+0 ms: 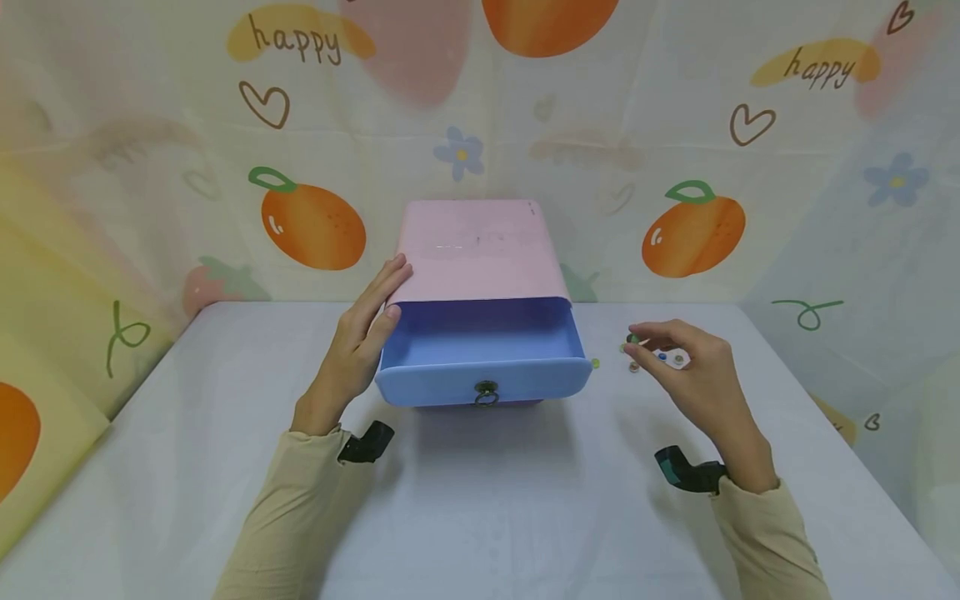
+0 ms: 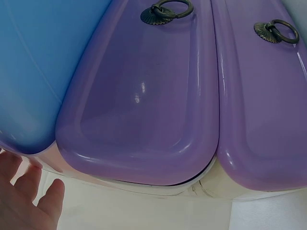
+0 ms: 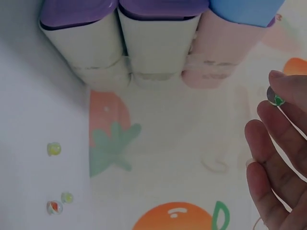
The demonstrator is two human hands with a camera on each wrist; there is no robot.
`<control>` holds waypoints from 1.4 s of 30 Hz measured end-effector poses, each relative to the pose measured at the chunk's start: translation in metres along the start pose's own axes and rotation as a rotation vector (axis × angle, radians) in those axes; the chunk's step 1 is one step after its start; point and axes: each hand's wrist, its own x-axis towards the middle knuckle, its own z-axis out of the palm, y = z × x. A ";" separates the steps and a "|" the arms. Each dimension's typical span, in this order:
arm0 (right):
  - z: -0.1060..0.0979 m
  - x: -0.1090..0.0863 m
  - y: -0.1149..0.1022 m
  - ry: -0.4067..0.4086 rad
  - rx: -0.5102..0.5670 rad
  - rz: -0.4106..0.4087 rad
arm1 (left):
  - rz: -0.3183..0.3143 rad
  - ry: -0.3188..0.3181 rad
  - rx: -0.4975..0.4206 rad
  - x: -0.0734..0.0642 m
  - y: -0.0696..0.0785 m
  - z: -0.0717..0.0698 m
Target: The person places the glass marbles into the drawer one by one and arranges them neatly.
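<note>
A small drawer cabinet with a pink top (image 1: 480, 250) stands on the table, its blue top drawer (image 1: 480, 385) pulled out toward me. My left hand (image 1: 348, 354) rests along the cabinet's left side, fingers straight and fingertips at the pink top's edge. To the right of the cabinet, my right hand (image 1: 701, 375) pinches a dark green glass marble (image 3: 275, 97) between thumb and forefinger, raised over the table. Several marbles lie near that hand, among them a yellow-green marble (image 3: 54, 149) and one with a red swirl (image 3: 54, 207).
Below the blue drawer are two closed purple drawers (image 2: 139, 96) with metal ring pulls, seen in the left wrist view. A white cloth covers the table (image 1: 480, 517). Behind it hangs a printed curtain (image 1: 517, 108) with oranges and hearts.
</note>
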 end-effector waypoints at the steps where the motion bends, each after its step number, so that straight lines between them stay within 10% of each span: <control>1: 0.000 0.000 -0.001 0.007 0.008 -0.006 | 0.000 0.000 0.001 0.000 0.000 0.000; 42: 0.011 0.019 -0.040 0.065 0.076 -0.186 | 0.001 -0.004 -0.043 0.000 0.000 0.001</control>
